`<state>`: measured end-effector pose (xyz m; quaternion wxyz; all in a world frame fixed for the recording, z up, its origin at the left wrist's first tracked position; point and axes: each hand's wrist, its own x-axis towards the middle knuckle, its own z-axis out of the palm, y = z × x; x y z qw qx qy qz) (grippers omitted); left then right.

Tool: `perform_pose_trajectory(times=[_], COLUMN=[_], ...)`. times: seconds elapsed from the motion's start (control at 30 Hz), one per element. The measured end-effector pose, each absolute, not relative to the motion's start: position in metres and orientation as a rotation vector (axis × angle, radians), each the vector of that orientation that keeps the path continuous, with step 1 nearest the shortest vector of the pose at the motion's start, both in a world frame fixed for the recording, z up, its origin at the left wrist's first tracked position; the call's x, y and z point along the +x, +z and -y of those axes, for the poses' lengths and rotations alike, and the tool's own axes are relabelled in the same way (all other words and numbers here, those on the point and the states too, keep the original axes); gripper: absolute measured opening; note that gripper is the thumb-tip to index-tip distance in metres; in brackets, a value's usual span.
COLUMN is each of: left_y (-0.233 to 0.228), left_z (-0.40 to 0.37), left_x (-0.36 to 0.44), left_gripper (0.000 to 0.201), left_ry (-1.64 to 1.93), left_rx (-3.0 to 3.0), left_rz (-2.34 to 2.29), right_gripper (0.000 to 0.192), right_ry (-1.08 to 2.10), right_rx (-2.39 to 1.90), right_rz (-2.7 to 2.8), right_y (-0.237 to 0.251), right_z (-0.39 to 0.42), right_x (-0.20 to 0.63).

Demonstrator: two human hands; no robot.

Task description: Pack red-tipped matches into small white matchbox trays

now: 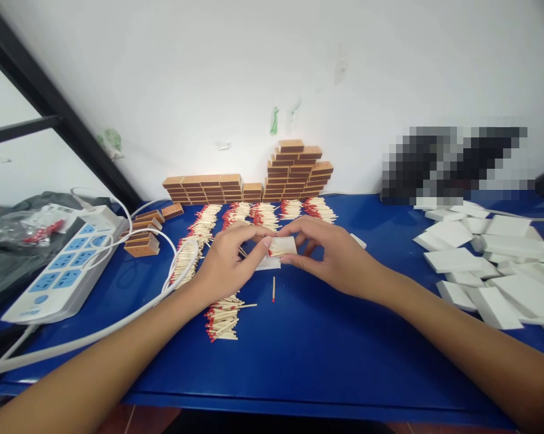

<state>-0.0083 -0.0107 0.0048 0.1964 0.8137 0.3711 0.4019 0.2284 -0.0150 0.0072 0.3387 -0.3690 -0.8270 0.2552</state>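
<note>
Between my two hands is a small white matchbox tray [286,244] with a few red-tipped matches in it. My left hand [235,256] pinches its left end, thumb in front. The right end is gripped by the thumb and fingers of my right hand [319,246]. Just under the tray, another white piece [268,263] lies on the table, partly hidden by my left hand. A single match [273,289] lies in front of them, its red head toward me. Beside my left wrist is a heap of matches [221,319].
Matchboxes [294,172] stand stacked against the wall behind several match piles [265,214]. On the left are a power strip [68,265], a white cable [118,327] passing near my left arm, and loose matchboxes [141,244]. White trays [479,259] are heaped at right on the blue table [326,361].
</note>
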Motion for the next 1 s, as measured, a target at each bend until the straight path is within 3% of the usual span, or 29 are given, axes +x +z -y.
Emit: perform_pose_trajectory(times=[0.6, 0.83, 1.0], left_y=[0.005, 0.009, 0.008], left_z=[0.013, 0.011, 0.003], left_x=[-0.007, -0.011, -0.015], left_gripper=[0.02, 0.035, 0.032], left_ry=[1.141, 1.163, 1.284], left_rx=[2.099, 2.62, 2.713], left_rz=[-1.053, -0.847, -0.864], right_gripper=[0.026, 0.023, 0.025], right_ry=[0.483, 0.462, 0.346], right_rx=[-0.859, -0.862, -0.884], right_rz=[2.197, 2.152, 2.148], right_y=[0.007, 0.008, 0.008], right_z=[0.02, 0.018, 0.02], right_x=[0.225, 0.228, 0.229])
